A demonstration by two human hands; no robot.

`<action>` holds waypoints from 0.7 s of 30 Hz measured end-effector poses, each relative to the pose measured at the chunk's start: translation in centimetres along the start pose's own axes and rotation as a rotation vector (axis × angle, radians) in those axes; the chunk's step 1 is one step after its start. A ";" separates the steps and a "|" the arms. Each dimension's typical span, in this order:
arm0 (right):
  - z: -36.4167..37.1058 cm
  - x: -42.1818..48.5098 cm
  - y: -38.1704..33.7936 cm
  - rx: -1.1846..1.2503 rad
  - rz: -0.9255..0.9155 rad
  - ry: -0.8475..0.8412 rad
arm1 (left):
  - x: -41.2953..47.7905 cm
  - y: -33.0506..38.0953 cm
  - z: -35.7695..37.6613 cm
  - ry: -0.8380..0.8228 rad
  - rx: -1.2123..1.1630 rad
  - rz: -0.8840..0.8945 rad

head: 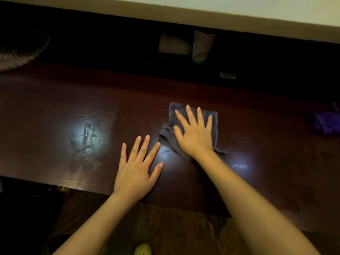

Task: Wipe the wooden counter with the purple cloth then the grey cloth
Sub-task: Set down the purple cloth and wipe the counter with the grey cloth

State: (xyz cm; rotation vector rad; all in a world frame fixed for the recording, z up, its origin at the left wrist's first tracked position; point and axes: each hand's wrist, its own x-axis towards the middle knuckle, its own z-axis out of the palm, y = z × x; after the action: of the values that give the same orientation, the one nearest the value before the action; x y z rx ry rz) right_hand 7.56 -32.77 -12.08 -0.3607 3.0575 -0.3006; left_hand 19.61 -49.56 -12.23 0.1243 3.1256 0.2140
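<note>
The dark wooden counter (55,111) runs across the view. A grey cloth (172,115) lies flat on it right of centre, and my right hand (195,133) presses down on the cloth, palm flat and fingers spread. My left hand (138,170) rests flat on the bare wood near the front edge, just left of the cloth, fingers apart and holding nothing. The purple cloth (326,123) lies bunched up on the counter at the far right edge of the view.
A damp handprint smear (86,142) shines on the wood at left. Behind the counter, a dark shelf holds a pale box (173,44) and a cup-like container (202,46). A small white socket plate (228,75) sits below them. The counter's front edge runs under my wrists.
</note>
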 end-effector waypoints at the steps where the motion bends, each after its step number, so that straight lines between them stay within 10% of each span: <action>1: -0.1 2.0 0.0 0.009 0.014 -0.001 | 0.0 0.0 0.0 0.001 0.001 0.000; 10: -0.9 13.4 0.5 0.020 0.089 -0.030 | 0.2 -0.1 0.0 0.013 -0.015 0.001; 21: -1.8 2.6 6.3 -0.002 0.147 0.013 | 0.3 -0.2 0.2 0.011 -0.017 0.003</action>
State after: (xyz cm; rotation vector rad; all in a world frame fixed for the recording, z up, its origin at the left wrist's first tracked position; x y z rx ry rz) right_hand 3.51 -27.01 -11.64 -0.1339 3.0749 -0.2939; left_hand 19.35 -49.71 -12.43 0.1281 3.1334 0.2424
